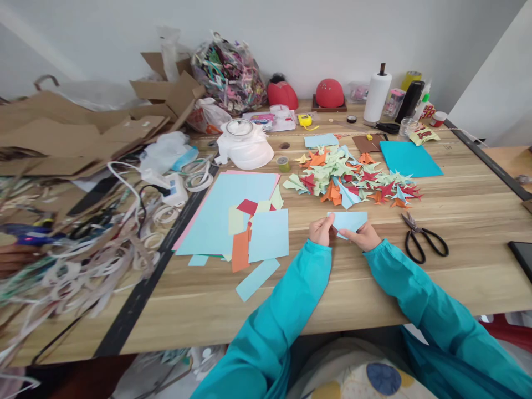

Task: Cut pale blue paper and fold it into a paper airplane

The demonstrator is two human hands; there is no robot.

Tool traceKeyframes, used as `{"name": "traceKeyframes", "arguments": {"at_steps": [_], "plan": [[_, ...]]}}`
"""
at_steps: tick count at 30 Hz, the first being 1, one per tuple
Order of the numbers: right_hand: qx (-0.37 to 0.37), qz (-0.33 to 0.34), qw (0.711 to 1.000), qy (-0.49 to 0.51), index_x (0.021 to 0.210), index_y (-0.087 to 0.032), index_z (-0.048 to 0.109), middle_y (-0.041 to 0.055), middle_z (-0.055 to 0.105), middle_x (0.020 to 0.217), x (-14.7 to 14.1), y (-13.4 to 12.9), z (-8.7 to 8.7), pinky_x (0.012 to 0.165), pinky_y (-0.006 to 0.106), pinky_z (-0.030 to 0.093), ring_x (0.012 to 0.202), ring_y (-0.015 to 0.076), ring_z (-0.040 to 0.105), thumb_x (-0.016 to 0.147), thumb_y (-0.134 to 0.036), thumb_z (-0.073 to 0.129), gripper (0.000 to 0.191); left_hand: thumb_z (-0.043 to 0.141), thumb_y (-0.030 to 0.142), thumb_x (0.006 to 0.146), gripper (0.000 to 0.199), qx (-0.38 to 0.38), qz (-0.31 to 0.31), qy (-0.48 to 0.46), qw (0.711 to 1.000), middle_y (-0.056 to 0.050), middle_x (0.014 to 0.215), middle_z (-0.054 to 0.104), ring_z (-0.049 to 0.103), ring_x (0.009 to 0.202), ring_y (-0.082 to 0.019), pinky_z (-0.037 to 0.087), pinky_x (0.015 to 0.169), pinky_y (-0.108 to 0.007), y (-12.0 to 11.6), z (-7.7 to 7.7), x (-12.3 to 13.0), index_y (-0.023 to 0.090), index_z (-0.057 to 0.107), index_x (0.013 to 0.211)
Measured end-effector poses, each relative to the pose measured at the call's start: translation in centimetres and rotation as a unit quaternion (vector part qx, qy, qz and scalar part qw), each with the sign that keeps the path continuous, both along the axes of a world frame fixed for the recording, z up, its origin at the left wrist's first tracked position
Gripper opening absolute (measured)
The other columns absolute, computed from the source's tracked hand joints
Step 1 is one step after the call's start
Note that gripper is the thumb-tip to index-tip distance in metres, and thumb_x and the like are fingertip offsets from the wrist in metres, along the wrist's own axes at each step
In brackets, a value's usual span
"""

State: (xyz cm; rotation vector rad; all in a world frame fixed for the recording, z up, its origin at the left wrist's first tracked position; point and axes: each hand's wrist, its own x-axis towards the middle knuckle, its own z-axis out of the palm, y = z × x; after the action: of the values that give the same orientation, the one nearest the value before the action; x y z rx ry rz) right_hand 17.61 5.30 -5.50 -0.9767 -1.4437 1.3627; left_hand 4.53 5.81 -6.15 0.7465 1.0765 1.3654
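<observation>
Two hands shared one piece of light-blue paper (352, 219), held over the near side of the wooden table (349, 288), in front of you. Your left hand (320, 230) was clamped on its left end, thumb uppermost; your right hand (364, 237) was clamped on its lower right part, a grip that probably steadied the folded lower edge. Just beyond lay the heap of folded-paper figures (343, 176), apparently set back so your fingers had room. To your right, the black-handled scissors (417, 229) lay with handles toward you, presumably for easy pick-up. To your left, a light-blue square (269, 237) and an orange strip (240, 252) overlapped a large light-blue sheet (208, 221), seemingly stock within reach. Farther out, the yellow tape measure (305, 120) sat toward the back, likely out of your way.
</observation>
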Motion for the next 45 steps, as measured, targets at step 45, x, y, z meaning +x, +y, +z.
{"name": "traceKeyframes", "arguments": {"at_steps": [45], "plan": [[-0.116,-0.162,0.979,0.039,0.036,-0.019,0.039,-0.0021,0.039,0.032,0.8,0.8,-1.3,0.032,0.025,0.032,0.031,0.0087,0.037,0.067,-0.063,0.054,0.056,0.070,0.049,0.055,0.039,0.021,-0.085,0.061,0.994,0.000,0.046,0.057,0.050,0.038,-0.011,0.043,0.039,-0.025,-0.4,0.5,0.2,0.012,0.058,0.054]]}}
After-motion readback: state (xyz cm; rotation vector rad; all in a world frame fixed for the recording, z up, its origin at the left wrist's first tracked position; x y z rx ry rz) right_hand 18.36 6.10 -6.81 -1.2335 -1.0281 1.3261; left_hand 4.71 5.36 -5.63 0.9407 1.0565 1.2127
